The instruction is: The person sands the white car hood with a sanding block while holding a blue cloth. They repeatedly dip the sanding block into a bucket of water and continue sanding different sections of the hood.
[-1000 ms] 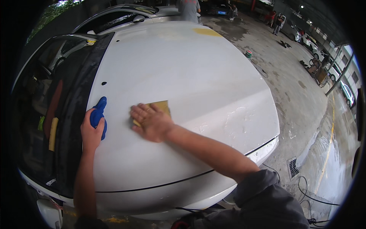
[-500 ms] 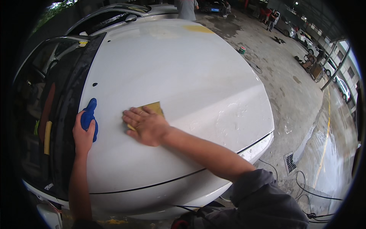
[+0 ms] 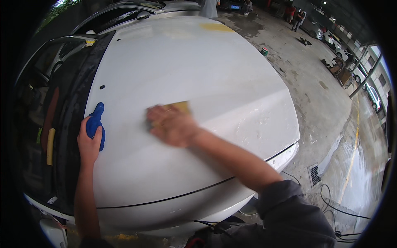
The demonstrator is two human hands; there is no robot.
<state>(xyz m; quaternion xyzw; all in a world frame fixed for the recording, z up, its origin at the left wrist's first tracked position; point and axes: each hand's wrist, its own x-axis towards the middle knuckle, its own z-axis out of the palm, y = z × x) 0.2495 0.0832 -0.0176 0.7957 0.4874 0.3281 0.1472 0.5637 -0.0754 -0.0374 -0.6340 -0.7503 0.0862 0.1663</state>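
A white car hood (image 3: pixel 136 78) stretches in front of me, with water drops on its right part and a yellowish patch at its far edge. My left hand (image 3: pixel 89 142) is wrapped round a crumpled blue cloth (image 3: pixel 96 124) beside the windshield edge. Near the hood's middle, my right hand (image 3: pixel 173 126) presses a sheet of yellow sandpaper (image 3: pixel 182 107) flat against the paint. Motion blurs its fingers, and the sheet's far corner shows past them.
Left of the hood is the dark windshield (image 3: pixel 72 107), with a yellow strip (image 3: pixel 50 146) on it. A silver car (image 3: pixel 124 18) stands beyond. On the concrete floor at right are a small green can (image 3: pixel 264 51), a drain grate (image 3: pixel 314 175) and black cables (image 3: pixel 331 202). Other people stand farther off.
My right hand and the sandpaper have slid across the hood, to the right and away from me. My left hand stays nearly in place with the blue cloth.
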